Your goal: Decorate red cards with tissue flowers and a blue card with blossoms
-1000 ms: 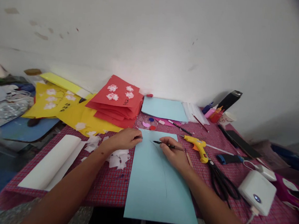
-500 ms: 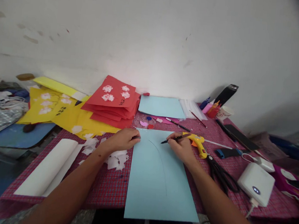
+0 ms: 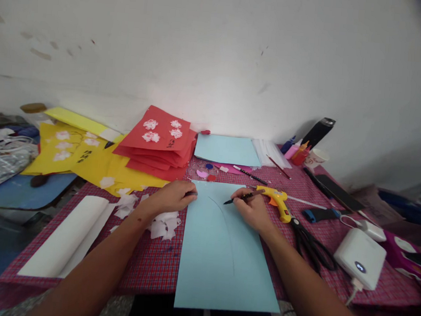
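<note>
A light blue sheet of paper [image 3: 208,271] lies in front of me with one thin curved line drawn down its middle. My right hand [image 3: 252,211] is closed round a brush pen [image 3: 249,195], its black tip pointing left just beside the upper part of the line. Whether the tip touches the sheet I cannot tell. At the sheet's upper left edge, my left hand [image 3: 178,194] is closed, with a small dark thing poking out between thumb and finger. White paper scraps [image 3: 166,225] lie under and beside the left forearm.
Red cards [image 3: 164,136] and yellow sheets [image 3: 102,168] are piled at the back left, a white paper roll [image 3: 65,238] in front. On the right are a yellow glue gun [image 3: 280,203], black-handled scissors [image 3: 309,245] and a white power bank [image 3: 360,259]. More blue sheets [image 3: 228,149] lie behind.
The right hand and the brush pen have shifted slightly left and down, bringing the tip closer to the drawn line. My left hand stays where it was.
</note>
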A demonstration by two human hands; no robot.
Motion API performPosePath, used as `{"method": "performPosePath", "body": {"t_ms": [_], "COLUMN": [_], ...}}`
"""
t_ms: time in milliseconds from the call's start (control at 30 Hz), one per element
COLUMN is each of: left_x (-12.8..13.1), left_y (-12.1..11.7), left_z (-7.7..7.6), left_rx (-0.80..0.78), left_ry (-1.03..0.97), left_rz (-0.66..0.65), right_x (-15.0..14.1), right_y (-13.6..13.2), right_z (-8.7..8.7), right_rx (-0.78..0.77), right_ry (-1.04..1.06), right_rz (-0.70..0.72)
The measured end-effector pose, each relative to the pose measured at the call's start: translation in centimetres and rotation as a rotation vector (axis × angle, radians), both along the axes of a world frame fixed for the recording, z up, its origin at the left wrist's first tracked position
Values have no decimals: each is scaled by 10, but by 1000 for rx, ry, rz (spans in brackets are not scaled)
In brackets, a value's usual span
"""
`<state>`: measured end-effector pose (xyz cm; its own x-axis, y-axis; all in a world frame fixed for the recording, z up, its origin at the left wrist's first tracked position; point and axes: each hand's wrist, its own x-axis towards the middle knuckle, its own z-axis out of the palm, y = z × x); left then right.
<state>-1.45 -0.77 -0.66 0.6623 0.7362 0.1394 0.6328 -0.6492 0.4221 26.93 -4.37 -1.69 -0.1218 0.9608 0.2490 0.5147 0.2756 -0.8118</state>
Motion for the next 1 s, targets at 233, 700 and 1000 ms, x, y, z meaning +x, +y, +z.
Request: {"method": "performPosePath", "body": {"t_ms": [233,700,1000], "left_x": [0,1,1], "left_y": [0,-1,0], "left_z": [-1,1,2], "left_rx": [-2,-11,-16], "left_ry": [-4,-3,-8], "left_rz": [0,11,4], "right_x": [-2,4,-2], "right_y": [0,11,-11], "right_z": [-7,-11,3], "right_rx": [-11,98,42], "right_ry": [-4,-23,30], "right_rz": [38,-100,221]}}
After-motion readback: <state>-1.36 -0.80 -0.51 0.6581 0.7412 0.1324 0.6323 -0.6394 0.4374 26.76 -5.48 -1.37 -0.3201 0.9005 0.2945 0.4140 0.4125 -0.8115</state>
